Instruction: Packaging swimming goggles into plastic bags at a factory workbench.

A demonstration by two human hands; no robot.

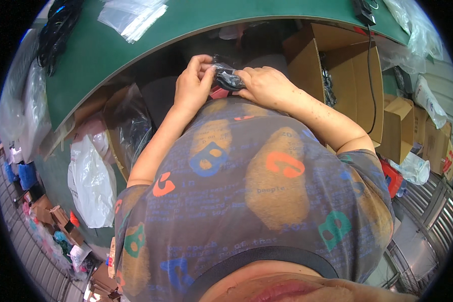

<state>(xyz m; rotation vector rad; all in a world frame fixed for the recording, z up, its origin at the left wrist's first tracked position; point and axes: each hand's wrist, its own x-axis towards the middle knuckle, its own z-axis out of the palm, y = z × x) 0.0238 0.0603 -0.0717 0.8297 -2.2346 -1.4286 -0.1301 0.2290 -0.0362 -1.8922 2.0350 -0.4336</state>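
Note:
Close to my body, below the table's front edge, I hold a small clear plastic bag (pixel 228 70) with a coiled black cable (pixel 229 80) in it. My left hand (pixel 193 84) pinches the bag's left side between thumb and fingers. On the other side, my right hand (pixel 268 86) is closed on the bag's right end, thumb underneath and fingers on top. Part of the coil is hidden by my right fingers. A small patch of red shows just under the bag, and I cannot make out what it belongs to.
A green table (pixel 206 15) curves ahead, bearing a stack of flat clear bags (pixel 133 19) and a bundle of black cables (pixel 59 35). An open cardboard box (pixel 355 75) with bagged black items (pixel 328 86) stands right, a cord hanging across it. A white plastic bag (pixel 90 181) hangs left.

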